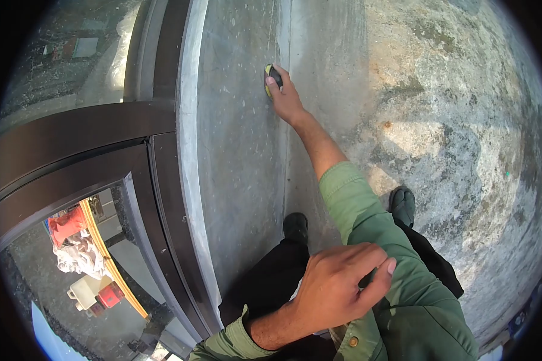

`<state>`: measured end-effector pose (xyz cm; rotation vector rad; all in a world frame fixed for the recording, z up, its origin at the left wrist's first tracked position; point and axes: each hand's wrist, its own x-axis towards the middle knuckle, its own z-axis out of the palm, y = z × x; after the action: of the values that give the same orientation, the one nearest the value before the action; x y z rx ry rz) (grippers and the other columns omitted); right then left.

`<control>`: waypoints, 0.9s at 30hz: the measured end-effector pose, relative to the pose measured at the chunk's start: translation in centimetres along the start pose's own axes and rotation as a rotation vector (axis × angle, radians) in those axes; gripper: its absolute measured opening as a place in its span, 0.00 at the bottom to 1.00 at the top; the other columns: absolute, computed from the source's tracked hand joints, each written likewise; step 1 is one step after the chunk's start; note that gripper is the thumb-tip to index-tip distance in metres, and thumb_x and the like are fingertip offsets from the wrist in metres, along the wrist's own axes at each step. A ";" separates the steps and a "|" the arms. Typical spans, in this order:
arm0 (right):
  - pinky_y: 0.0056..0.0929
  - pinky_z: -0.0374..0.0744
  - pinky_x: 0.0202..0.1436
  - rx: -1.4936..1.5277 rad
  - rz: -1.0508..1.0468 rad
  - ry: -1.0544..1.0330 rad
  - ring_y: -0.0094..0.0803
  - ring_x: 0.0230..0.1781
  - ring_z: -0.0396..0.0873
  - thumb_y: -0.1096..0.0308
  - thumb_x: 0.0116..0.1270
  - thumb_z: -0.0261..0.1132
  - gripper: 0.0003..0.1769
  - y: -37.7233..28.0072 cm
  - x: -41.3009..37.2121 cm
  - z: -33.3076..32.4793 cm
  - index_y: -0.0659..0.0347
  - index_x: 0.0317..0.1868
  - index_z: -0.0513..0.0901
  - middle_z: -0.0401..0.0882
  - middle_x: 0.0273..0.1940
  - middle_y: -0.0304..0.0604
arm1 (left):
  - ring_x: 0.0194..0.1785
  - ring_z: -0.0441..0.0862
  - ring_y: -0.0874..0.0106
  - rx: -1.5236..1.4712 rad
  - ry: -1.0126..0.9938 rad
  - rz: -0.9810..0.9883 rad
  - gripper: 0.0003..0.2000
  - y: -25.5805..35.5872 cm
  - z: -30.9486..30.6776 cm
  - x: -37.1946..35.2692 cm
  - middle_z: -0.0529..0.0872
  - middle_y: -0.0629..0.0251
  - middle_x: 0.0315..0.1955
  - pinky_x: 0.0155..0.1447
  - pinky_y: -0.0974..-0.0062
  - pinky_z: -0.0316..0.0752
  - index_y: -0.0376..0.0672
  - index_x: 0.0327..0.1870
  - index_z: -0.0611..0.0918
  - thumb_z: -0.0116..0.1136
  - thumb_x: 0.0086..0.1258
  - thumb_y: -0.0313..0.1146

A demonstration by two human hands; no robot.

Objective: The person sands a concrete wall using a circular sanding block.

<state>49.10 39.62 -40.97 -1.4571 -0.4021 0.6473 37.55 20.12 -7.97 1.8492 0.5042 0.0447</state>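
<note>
My right hand (286, 99), at the end of the outstretched green sleeve, is wrapped round a small black and yellow object (273, 78). The object rests against the grey concrete surface (235, 138) beside the dark frame. Lower in the view, my left hand (346, 283) is raised in front of my body, over the other sleeve. Its fingers are curled toward the thumb, and nothing shows between them.
A dark brown frame (84, 129) with glass panes stands at the left. Behind the lower pane are a red item (66, 227), white cloth (80, 256) and a cream container (87, 292). Stained concrete ground (451, 180) lies to the right. My two dark shoes are below.
</note>
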 end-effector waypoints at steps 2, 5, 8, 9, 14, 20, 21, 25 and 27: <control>0.44 0.71 0.72 -0.015 -0.049 0.003 0.59 0.67 0.74 0.51 0.80 0.55 0.29 0.7 -2.5 0.1 0.55 0.75 0.66 0.75 0.65 0.65 | 0.20 0.74 0.67 0.000 0.004 -0.014 0.06 0.2 -0.4 0.3 0.79 0.64 0.20 0.26 0.69 0.68 0.39 0.30 0.81 0.65 0.69 0.26; 0.43 0.70 0.72 -0.035 0.113 0.079 0.57 0.68 0.74 0.52 0.81 0.55 0.29 7.2 -5.9 1.5 0.55 0.75 0.67 0.75 0.66 0.63 | 0.20 0.73 0.67 -0.003 0.014 -0.024 0.06 0.0 -0.5 0.6 0.79 0.64 0.21 0.26 0.70 0.68 0.38 0.31 0.81 0.65 0.69 0.26; 0.43 0.70 0.72 -0.047 0.203 0.101 0.56 0.69 0.73 0.52 0.81 0.55 0.30 8.1 -4.7 1.8 0.56 0.75 0.67 0.75 0.67 0.62 | 0.19 0.73 0.68 -0.013 0.021 -0.002 0.06 -0.2 -0.7 0.6 0.79 0.64 0.21 0.26 0.70 0.67 0.38 0.31 0.81 0.64 0.70 0.26; 0.42 0.69 0.73 -0.033 0.195 0.087 0.55 0.70 0.72 0.52 0.81 0.55 0.30 6.8 -2.7 1.3 0.57 0.75 0.67 0.75 0.68 0.61 | 0.19 0.73 0.69 -0.023 0.018 0.007 0.06 -0.1 -0.6 0.3 0.79 0.64 0.20 0.25 0.71 0.67 0.38 0.31 0.81 0.64 0.70 0.26; 0.43 0.72 0.71 0.022 -0.193 0.055 0.57 0.65 0.76 0.50 0.80 0.55 0.31 -7.2 6.2 0.4 0.54 0.76 0.67 0.76 0.63 0.64 | 0.19 0.71 0.71 -0.038 0.029 -0.021 0.07 -0.2 -1.1 -0.1 0.78 0.65 0.20 0.25 0.73 0.65 0.37 0.30 0.80 0.64 0.71 0.26; 0.44 0.72 0.71 0.148 -0.087 0.002 0.57 0.65 0.75 0.49 0.79 0.55 0.31 -11.1 9.5 -0.1 0.48 0.78 0.65 0.73 0.63 0.64 | 0.21 0.69 0.82 -0.065 0.040 -0.120 0.08 -0.4 -1.1 0.5 0.77 0.71 0.19 0.24 0.78 0.62 0.37 0.31 0.80 0.62 0.74 0.26; 0.45 0.71 0.72 0.124 -0.048 -0.052 0.56 0.66 0.72 0.48 0.80 0.55 0.32 -11.6 9.5 -0.5 0.48 0.79 0.63 0.69 0.64 0.64 | 0.21 0.68 0.84 -0.105 0.059 -0.193 0.08 -0.4 -1.0 0.4 0.76 0.72 0.19 0.25 0.79 0.62 0.36 0.32 0.80 0.61 0.75 0.26; 0.45 0.73 0.70 -0.097 -0.436 -0.016 0.57 0.62 0.75 0.49 0.80 0.54 0.31 -14.3 5.2 -0.1 0.44 0.79 0.62 0.66 0.64 0.62 | 0.22 0.67 0.87 -0.234 0.138 -0.248 0.08 -0.1 -0.9 1.0 0.75 0.75 0.19 0.26 0.82 0.61 0.36 0.33 0.79 0.59 0.77 0.26; 0.47 0.73 0.71 -0.009 -0.270 -0.027 0.58 0.62 0.74 0.50 0.80 0.55 0.31 -12.9 7.3 -0.1 0.43 0.79 0.62 0.66 0.64 0.62 | 0.24 0.67 0.86 -0.298 0.156 -0.287 0.10 -0.1 -1.1 0.8 0.77 0.76 0.21 0.28 0.82 0.61 0.36 0.32 0.80 0.56 0.79 0.26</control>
<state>56.88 44.20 -29.19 -1.3731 -0.6115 0.4488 37.95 21.48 -7.89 1.4764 0.8223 0.0671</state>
